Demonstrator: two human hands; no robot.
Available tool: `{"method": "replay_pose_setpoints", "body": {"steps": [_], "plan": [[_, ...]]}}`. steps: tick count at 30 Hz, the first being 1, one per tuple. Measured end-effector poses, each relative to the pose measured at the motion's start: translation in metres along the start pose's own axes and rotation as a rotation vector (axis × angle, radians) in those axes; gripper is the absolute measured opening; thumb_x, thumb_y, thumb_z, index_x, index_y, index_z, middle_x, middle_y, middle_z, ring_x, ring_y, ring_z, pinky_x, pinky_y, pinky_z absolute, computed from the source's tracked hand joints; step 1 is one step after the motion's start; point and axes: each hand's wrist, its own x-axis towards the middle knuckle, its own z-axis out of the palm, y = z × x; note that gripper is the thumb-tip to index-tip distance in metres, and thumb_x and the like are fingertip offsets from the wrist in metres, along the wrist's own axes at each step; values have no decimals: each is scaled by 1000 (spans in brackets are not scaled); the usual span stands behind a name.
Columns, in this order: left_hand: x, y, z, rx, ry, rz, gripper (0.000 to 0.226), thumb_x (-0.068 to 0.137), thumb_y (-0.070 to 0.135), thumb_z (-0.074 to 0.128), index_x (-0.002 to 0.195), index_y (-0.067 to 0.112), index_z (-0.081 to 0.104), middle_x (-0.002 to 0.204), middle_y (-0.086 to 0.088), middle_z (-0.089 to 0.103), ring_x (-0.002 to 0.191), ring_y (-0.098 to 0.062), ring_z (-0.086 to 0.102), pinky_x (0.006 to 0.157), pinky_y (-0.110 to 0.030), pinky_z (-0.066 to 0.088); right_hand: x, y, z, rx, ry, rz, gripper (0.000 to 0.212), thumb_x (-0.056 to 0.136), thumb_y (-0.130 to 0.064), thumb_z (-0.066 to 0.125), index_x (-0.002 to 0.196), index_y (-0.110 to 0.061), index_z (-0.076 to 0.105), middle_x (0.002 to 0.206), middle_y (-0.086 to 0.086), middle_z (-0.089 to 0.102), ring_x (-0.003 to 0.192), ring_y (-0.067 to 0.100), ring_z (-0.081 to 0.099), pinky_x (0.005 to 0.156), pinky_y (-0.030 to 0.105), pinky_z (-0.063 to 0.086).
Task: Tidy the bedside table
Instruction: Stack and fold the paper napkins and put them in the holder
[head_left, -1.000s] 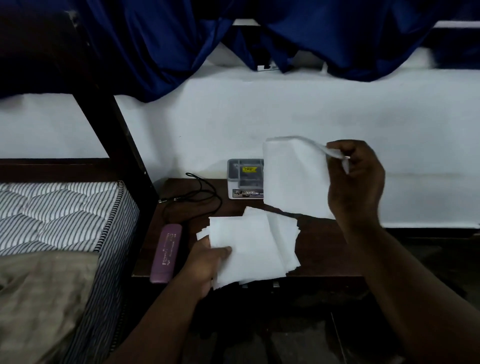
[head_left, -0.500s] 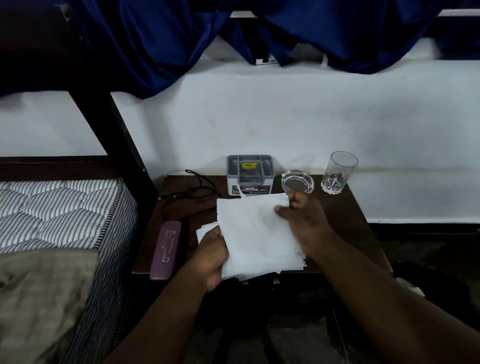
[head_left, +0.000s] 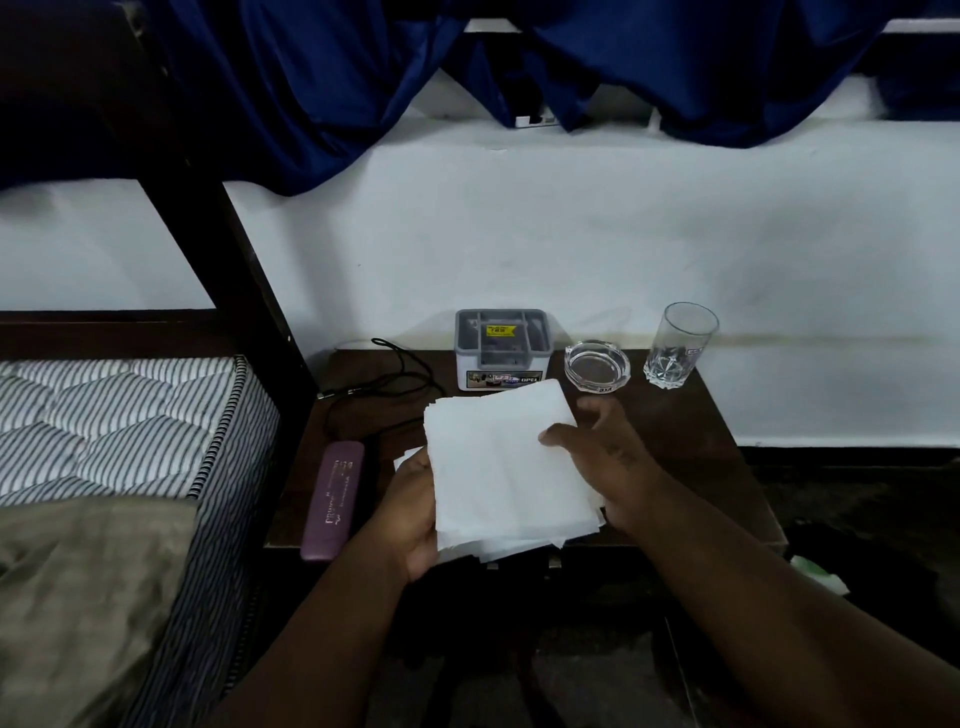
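Both arms are stretched forward over the near edge of the table (head_left: 691, 447). The left forearm (head_left: 322, 634) is brought in from the lower left and the right forearm (head_left: 779, 613) from the lower right, so that the hands are met at the table's front middle. The left hand (head_left: 410, 512) is set palm inward at the left edge of the stack (head_left: 498, 462), which is gripped there, with its fingers hidden beneath. The right hand (head_left: 610, 457) is placed back upward on the stack's right edge. Its thumb is laid flat on the top sheet, and its fingers (head_left: 597, 413) are seen loosely curled just past the stack's far right corner.
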Motion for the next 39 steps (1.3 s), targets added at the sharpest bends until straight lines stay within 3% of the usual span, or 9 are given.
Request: {"method": "replay_pose_setpoints", "body": {"steps": [4, 7, 9, 12, 14, 17, 23, 32, 39], "plan": [[6, -2, -6, -120, 22, -93, 42, 103, 41, 48, 94, 15, 80, 93, -10, 80, 77, -27, 79, 62, -35, 61, -4, 6, -1, 181, -118, 108, 48, 76, 13, 64, 121, 0, 55, 113, 29, 69, 87, 35, 66, 83, 57, 56], [11, -1, -13, -149, 49, -170, 68, 92, 71, 45, 112, 16, 79, 114, -14, 78, 104, -37, 75, 82, -53, 62, -1, 12, 5, 57, -51, 40, 47, 75, 12, 65, 119, -3, 57, 112, 27, 69, 91, 38, 68, 87, 57, 56], [10, -5, -13, -35, 74, -162, 47, 92, 47, 65, 121, 11, 74, 119, -17, 75, 110, -39, 72, 94, -59, 56, 4, 18, 10, 22, -79, 37, 46, 75, 8, 69, 118, -4, 58, 111, 27, 70, 90, 37, 69, 87, 55, 57], [12, -15, -19, 113, 152, -85, 36, 84, -2, 73, 120, -3, 69, 115, -26, 74, 101, -41, 73, 91, -55, 59, 23, 21, 10, 15, -142, 56, 33, 80, -9, 77, 111, -7, 65, 107, 23, 74, 90, 36, 73, 82, 48, 58], [14, -18, -26, 131, 183, -56, 37, 83, -10, 69, 120, -7, 67, 118, -30, 72, 106, -44, 70, 96, -52, 56, 41, 20, 1, -100, -59, -26, 26, 87, -22, 75, 106, -6, 69, 105, 21, 75, 90, 32, 72, 79, 39, 53], [23, -19, -37, 110, 208, -38, 39, 85, -13, 65, 124, -7, 64, 121, -27, 71, 114, -43, 67, 104, -53, 51, 67, 24, -23, -638, 199, -221, 40, 88, -35, 73, 119, -10, 66, 119, 13, 69, 115, 30, 64, 98, 37, 50], [30, -25, -53, 163, 209, -25, 29, 82, -15, 66, 107, -1, 70, 94, -14, 81, 76, -24, 79, 59, -28, 62, 78, 32, -15, -982, 128, -173, 65, 68, -65, 77, 117, -25, 62, 128, 5, 53, 126, 30, 51, 105, 45, 43], [30, -24, -52, 175, 199, -17, 26, 83, -14, 67, 102, 2, 72, 86, -8, 82, 71, -20, 79, 55, -25, 60, 86, 37, -7, -753, 79, -191, 32, 69, -32, 88, 80, -26, 58, 101, -2, 66, 104, 26, 64, 92, 42, 53], [29, -23, -49, 171, 210, -21, 27, 82, -15, 67, 104, 1, 72, 93, -13, 81, 77, -25, 78, 58, -27, 62, 100, 49, -8, -448, 99, -136, 44, 67, -3, 85, 105, -15, 68, 112, 7, 69, 102, 26, 65, 93, 42, 54]]}}
